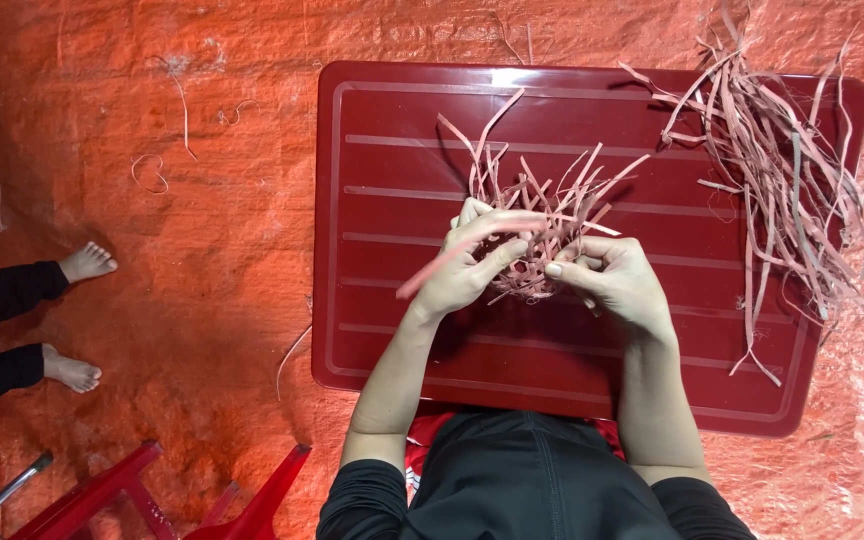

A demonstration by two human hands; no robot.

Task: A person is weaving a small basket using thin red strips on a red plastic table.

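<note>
A small half-woven basket (537, 235) of thin pale strips sits over the middle of a dark red plastic table (392, 330), with loose strip ends fanning up and away from it. My left hand (467, 265) grips its left side and pinches one strip, which blurs out toward the left. My right hand (617, 280) holds the right side, thumb pressed against the weave. Both forearms come up from the bottom edge.
A loose pile of spare strips (787, 170) lies on the table's right end. Red tarpaulin (182, 250) covers the floor, with stray strips on it. Another person's bare feet (77, 315) are at the left. Red stool legs (142, 495) stick out at bottom left.
</note>
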